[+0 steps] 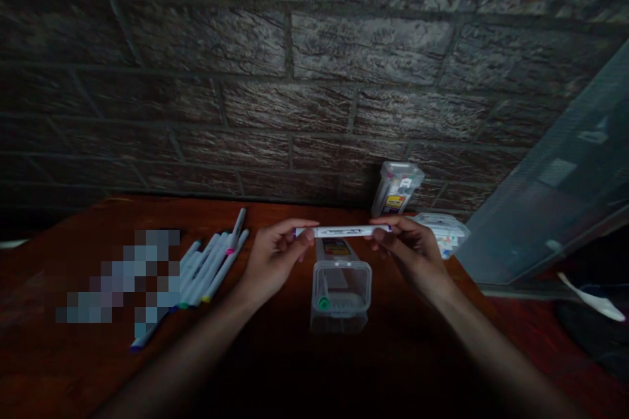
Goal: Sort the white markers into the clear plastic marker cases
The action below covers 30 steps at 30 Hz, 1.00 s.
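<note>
A white marker point(339, 231) with purple ends is held level between my two hands. My left hand point(280, 249) pinches its left end, and my right hand point(410, 245) pinches the right end. Just below and behind the marker lies a clear plastic case point(343, 308) on its side, its opening toward me. Inside it, at the lower left, is one marker with a green end point(323, 303). To the left of my left hand, several white markers point(211, 268) lie side by side, with green, yellow, pink and blue ends.
An upright clear case point(397, 190) with a yellow label stands against the stone-block wall point(295, 105). Another clear container point(445, 232) lies behind my right hand. A pixelated patch covers the left part of the wooden table point(93, 347). A grey translucent panel point(555, 170) leans at right.
</note>
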### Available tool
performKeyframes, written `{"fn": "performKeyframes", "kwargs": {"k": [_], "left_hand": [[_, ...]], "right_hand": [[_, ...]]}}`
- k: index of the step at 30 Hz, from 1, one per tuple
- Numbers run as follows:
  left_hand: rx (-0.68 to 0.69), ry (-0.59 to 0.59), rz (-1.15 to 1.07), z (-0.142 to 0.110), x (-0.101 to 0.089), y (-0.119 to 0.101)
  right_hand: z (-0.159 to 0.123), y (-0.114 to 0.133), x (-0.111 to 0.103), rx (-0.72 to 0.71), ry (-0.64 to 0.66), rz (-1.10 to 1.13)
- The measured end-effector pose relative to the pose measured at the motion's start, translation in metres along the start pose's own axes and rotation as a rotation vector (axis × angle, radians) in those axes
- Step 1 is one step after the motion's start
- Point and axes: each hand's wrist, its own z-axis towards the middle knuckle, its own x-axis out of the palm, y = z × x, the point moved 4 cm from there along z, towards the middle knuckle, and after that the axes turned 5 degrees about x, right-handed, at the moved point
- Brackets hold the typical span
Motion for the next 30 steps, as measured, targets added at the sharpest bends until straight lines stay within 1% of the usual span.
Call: {"fn": "performKeyframes", "kwargs": {"k": [5, 9, 11, 15, 18, 21, 24, 27, 29, 30], "left_hand": [[0.012, -0.015, 0.077, 0.000, -0.001, -0.002], [0.039, -0.027, 0.076, 0.001, -0.001, -0.005], [0.027, -0.025, 0.074, 0.001, -0.002, -0.005], [0.011, -0.022, 0.059, 0.000, -0.002, -0.005], [0.041, -0.009, 0.045, -0.002, 0.001, -0.007], [0.044, 0.015, 0.006, -0.005, 0.006, -0.009], [0.039, 0.029, -0.039, -0.007, 0.007, -0.009], [0.040, -0.010, -0.051, -0.005, 0.001, -0.010], [0.044, -0.048, -0.061, -0.003, -0.004, -0.011], [0.045, -0.054, -0.070, -0.002, -0.006, -0.011]], "right_hand": [[-0.003, 0.007, 0.005, -0.028, 0.002, -0.090], [-0.004, 0.009, 0.006, -0.043, 0.017, -0.095], [-0.004, 0.007, 0.005, -0.044, 0.015, -0.091], [-0.003, 0.002, 0.005, 0.026, 0.014, -0.044], [-0.006, -0.001, 0.010, 0.089, 0.019, 0.042], [-0.008, 0.001, 0.016, 0.102, 0.002, 0.111], [-0.004, 0.013, 0.015, 0.036, -0.064, 0.171], [0.006, 0.038, 0.007, -0.058, -0.121, 0.260], [0.012, 0.057, 0.005, -0.100, -0.095, 0.252], [0.015, 0.066, 0.008, -0.099, -0.048, 0.190]]}}
